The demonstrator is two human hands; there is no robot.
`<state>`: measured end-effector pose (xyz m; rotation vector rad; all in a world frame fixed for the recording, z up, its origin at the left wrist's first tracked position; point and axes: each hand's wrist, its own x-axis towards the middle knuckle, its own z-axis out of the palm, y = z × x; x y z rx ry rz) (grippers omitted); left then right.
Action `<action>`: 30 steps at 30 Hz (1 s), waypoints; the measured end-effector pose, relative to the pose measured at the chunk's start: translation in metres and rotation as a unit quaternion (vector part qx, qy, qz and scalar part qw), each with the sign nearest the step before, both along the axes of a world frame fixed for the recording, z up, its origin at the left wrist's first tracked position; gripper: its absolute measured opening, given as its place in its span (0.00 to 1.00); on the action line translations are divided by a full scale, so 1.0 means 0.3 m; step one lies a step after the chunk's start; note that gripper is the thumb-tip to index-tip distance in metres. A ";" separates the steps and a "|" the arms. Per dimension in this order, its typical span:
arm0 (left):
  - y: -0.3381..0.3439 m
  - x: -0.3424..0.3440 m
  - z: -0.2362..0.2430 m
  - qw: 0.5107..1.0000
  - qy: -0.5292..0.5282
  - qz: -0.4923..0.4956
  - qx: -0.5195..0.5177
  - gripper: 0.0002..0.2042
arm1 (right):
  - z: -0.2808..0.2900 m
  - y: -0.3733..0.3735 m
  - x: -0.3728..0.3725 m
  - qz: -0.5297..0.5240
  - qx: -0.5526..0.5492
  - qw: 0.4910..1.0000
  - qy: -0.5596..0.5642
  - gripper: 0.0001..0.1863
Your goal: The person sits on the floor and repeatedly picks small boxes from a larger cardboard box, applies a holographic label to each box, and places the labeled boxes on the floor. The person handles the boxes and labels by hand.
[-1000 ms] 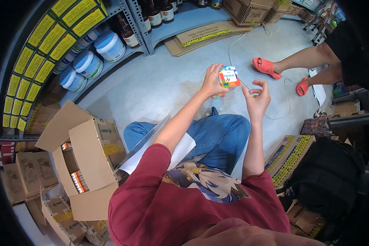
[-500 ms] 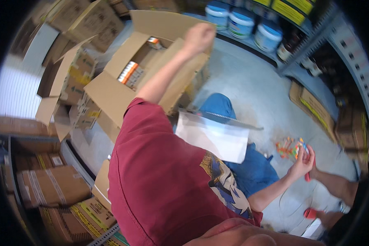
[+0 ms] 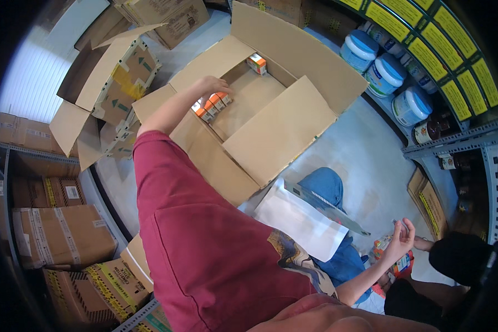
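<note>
My left hand (image 3: 213, 88) reaches into a large opened cardboard box (image 3: 282, 130), its fingers curved and apart over a row of small orange-and-white cartons (image 3: 209, 112). Contact with the top carton is hard to make out. One more orange-and-white carton (image 3: 257, 63) sits in the far corner of the box. At the lower right my right hand (image 3: 401, 240) is raised with bent fingers apart, and I see nothing clearly held. Below and beside it are colourful packets (image 3: 380, 246). A white sheet-like panel (image 3: 299, 221) with a thin grey edge lies across my jeans (image 3: 323, 185).
Another person in black (image 3: 454, 265) is close at the right, a hand (image 3: 423, 243) near mine. Shelves hold blue-lidded tubs (image 3: 384, 74) and yellow-labelled boxes (image 3: 442, 47). Opened cartons (image 3: 116, 83) stand at the left, above a rack of cardboard boxes (image 3: 66, 240). Flattened cardboard (image 3: 426, 202) leans at the right.
My left hand has moved left and down from above the box's far side to the carton row. My view has shifted. The other person has moved in closer beside my right hand.
</note>
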<state>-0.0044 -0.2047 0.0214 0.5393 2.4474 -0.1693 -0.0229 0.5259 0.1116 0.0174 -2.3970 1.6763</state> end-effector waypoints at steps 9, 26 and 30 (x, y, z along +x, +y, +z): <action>0.009 -0.097 0.018 0.991 -0.028 -0.119 -0.058 0.62 | 0.026 -0.140 0.030 -0.001 0.016 1.000 -0.027 0.12; 0.635 -0.200 0.486 0.723 0.123 0.280 0.619 0.47 | 0.032 -0.105 0.075 0.054 -0.144 0.987 -0.053 0.16; 0.897 -0.276 0.555 0.686 0.163 0.253 0.663 0.43 | 0.072 -0.124 0.084 0.108 -0.170 0.978 -0.059 0.13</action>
